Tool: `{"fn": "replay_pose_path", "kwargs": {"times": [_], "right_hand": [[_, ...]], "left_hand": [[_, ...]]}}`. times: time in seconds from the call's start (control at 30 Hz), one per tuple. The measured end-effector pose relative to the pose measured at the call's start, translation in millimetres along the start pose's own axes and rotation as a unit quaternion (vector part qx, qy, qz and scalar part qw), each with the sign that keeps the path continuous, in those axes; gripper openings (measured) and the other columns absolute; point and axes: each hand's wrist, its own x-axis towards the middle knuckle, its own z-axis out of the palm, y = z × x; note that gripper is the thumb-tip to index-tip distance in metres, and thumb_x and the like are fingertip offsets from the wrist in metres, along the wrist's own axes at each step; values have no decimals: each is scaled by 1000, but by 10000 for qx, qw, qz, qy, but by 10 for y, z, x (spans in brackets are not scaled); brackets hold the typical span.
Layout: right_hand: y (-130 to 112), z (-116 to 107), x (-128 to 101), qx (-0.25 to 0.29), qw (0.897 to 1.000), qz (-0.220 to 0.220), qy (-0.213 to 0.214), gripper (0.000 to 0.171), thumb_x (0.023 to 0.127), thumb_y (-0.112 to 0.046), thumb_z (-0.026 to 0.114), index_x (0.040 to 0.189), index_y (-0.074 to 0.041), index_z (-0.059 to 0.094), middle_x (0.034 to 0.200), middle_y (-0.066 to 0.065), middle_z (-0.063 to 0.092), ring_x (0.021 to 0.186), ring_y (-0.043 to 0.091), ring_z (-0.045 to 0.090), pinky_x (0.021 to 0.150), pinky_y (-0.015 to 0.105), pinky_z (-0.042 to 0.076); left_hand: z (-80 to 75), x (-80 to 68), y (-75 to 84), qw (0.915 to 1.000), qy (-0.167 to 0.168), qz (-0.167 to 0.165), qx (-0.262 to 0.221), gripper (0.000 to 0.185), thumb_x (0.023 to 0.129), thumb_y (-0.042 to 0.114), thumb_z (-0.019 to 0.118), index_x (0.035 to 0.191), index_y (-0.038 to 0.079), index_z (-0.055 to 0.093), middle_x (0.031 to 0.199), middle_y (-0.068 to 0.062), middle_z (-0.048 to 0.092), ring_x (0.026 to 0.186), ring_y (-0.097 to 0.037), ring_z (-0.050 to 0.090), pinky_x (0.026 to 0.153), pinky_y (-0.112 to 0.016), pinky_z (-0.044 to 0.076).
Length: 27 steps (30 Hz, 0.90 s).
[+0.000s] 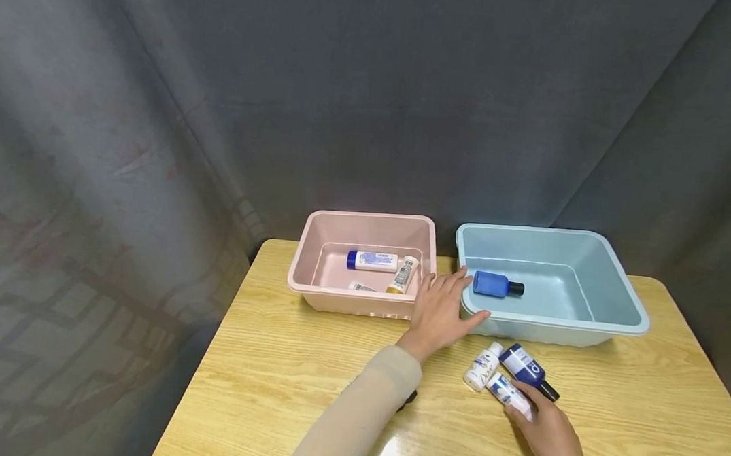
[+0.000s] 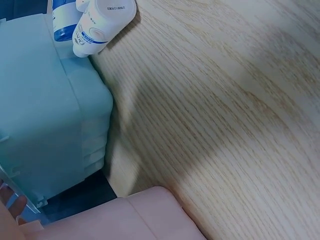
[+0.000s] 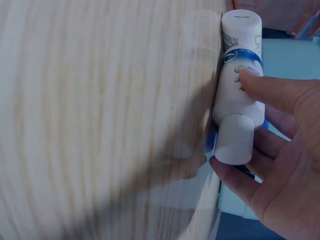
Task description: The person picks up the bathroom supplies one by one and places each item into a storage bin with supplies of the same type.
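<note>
My left hand (image 1: 444, 305) lies with fairly straight fingers on the near-left corner of a light blue bin (image 1: 606, 327), thumb against its front rim. Inside this bin lies a blue bottle (image 1: 494, 284) with a black cap. My right hand (image 1: 541, 419) grips a white bottle with a blue label (image 1: 508, 395) on the table, thumb on the label and fingers under the cap end (image 3: 234, 137). Beside it lie a white bottle (image 1: 482, 368) and a dark blue bottle (image 1: 526, 370). The left wrist view shows the bin's wall (image 2: 50, 115) and the white bottle's base (image 2: 105, 20).
A pink bin (image 1: 314, 287) stands left of the blue one, close beside it, holding three small bottles, one white with a blue cap (image 1: 370, 260). Both bins sit at the back of a wooden table (image 1: 285, 374). A dark cloth hangs behind.
</note>
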Motion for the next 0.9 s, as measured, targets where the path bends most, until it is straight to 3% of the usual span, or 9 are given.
{"fn": "replay_pose_path", "kwargs": {"times": [0.37,0.67,0.9], "right_hand": [[18,6,-27,-11,10000,-66,54,56,89,-23,74,135,2,56,120,36,60,104,53,59,79,62,49],[3,3,-68,37,9997,-127,226,53,86,-18,77,132,2,59,116,34,62,92,39,64,72,54,51],[-22,-16,-107,109,9991,-157,370,51,86,-18,76,131,1,61,119,34,61,98,43,62,76,58,50]], "left_hand": [[-6,-20,8,10000,-12,12,3,75,92,76,35,148,28,45,157,9,35,134,-10,43,117,-38,20],[-15,-20,11,10000,72,-16,-53,76,91,76,36,148,27,46,157,9,36,134,-10,44,117,-38,21],[-18,3,11,9993,84,-141,-328,72,91,73,43,147,27,46,155,10,38,133,-9,45,117,-36,21]]}}
